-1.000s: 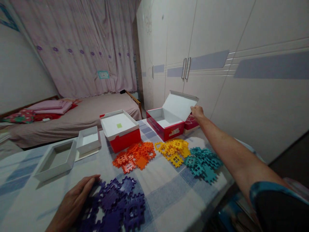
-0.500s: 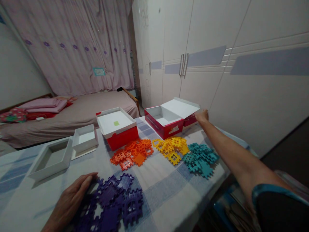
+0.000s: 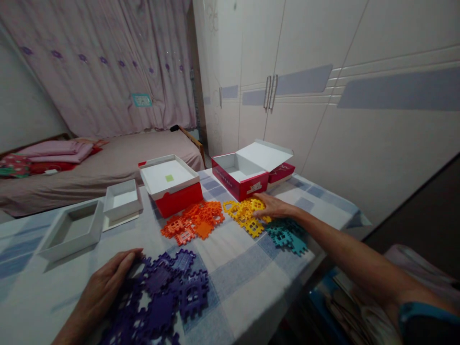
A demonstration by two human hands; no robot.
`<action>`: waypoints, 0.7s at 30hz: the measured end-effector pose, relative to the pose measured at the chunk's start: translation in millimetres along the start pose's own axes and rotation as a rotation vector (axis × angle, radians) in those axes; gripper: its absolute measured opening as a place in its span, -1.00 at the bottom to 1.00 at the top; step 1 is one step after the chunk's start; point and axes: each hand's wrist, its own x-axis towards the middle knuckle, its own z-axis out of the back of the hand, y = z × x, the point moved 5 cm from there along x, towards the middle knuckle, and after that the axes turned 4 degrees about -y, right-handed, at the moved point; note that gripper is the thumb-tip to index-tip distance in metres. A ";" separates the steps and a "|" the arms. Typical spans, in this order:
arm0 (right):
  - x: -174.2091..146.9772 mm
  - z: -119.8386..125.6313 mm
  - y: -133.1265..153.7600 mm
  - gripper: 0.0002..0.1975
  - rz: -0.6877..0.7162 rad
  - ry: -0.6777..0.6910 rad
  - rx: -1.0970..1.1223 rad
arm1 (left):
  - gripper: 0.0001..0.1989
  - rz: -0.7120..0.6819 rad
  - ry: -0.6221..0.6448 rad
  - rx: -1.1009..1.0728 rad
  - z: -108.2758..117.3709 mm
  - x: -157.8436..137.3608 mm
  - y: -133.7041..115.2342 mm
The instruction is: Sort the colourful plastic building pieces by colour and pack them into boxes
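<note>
My left hand (image 3: 113,275) lies flat on the cloth at the left edge of a pile of purple plastic interlocking building pieces (image 3: 161,309), fingers stretched out and holding nothing. Over the right side of the yellow interlocking pieces (image 3: 244,211) reaches my right hand (image 3: 271,207), thumb and fingers apart around some of them; no firm hold shows. My right forearm passes above the teal pieces (image 3: 287,237) and partly hides them. Orange pieces (image 3: 201,220) lie in a heap left of the yellow ones.
A red box (image 3: 179,199) with a white lid top and an open crimson box (image 3: 244,187) stand behind the piles. Two white trays, a larger tray (image 3: 64,244) and a smaller tray (image 3: 124,201), sit at left. A bed (image 3: 143,148) and wardrobe (image 3: 309,134) are beyond the table.
My right hand has come from beside the crimson box's raised lid down and left to the yellow pieces. My left hand stays beside the purple pile. The view has shifted slightly.
</note>
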 end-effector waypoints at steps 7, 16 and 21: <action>3.7 -10.9 10.5 -0.11 -0.004 0.073 -0.181 | -0.47 -0.008 -0.004 0.007 0.1 -0.1 -0.5; -2.5 -5.4 24.0 -0.37 0.103 -0.075 -0.247 | -0.47 -0.014 0.021 -0.014 -0.6 0.8 -2.7; 2.6 -3.1 13.9 -0.54 0.073 -0.224 -0.163 | -0.49 -0.025 0.008 0.010 -0.5 0.5 0.5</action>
